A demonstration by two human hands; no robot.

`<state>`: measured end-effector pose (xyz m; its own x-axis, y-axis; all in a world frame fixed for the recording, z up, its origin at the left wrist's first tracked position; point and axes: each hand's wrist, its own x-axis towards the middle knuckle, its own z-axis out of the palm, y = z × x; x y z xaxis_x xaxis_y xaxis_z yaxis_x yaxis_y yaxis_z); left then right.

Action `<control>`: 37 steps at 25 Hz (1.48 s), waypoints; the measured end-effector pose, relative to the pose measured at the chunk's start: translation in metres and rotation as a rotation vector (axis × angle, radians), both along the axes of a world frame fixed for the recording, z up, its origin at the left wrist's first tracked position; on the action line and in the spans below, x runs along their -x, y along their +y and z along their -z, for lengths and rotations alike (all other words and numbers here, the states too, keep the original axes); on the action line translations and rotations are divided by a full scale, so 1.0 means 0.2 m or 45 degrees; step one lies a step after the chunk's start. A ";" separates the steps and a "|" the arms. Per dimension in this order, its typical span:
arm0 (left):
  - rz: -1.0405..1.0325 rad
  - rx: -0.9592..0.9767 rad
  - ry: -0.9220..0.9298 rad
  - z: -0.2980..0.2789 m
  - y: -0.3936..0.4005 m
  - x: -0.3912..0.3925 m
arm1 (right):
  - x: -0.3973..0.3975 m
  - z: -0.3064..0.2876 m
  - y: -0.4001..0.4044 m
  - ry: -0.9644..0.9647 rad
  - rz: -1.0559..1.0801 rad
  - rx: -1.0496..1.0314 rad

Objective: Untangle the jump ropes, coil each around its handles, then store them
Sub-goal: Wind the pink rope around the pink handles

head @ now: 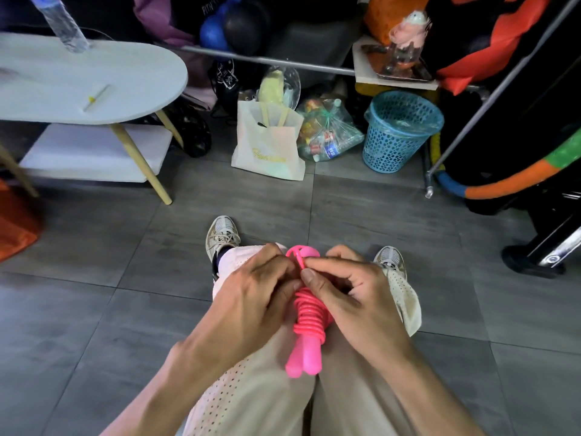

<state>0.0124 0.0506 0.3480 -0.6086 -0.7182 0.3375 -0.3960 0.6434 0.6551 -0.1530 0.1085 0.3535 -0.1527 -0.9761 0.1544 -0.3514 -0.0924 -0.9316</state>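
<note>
A pink jump rope (309,319) rests on my lap, its cord coiled in tight turns around its two handles held side by side. The handle ends (303,363) point toward me. My left hand (251,287) grips the upper part of the bundle from the left. My right hand (342,287) pinches a loop of pink cord (298,256) at the far end between thumb and forefinger. No other rope is in view.
A white oval table (94,80) with a lower shelf stands at left. Ahead on the grey tiled floor sit a cream tote bag (267,146), a clear bag of rubbish (330,130) and a blue mesh basket (399,130). A metal rack (471,121) stands at right.
</note>
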 end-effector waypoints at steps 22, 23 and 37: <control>0.081 0.063 0.080 0.02 0.03 -0.05 | -0.05 -0.04 0.01 -0.303 -0.009 -0.058; 0.057 0.080 0.090 0.03 0.04 -0.05 | -0.05 -0.03 0.01 -0.310 0.002 -0.054; -0.081 0.215 0.137 0.06 0.06 0.00 | -0.04 -0.01 0.00 -0.075 0.025 -0.058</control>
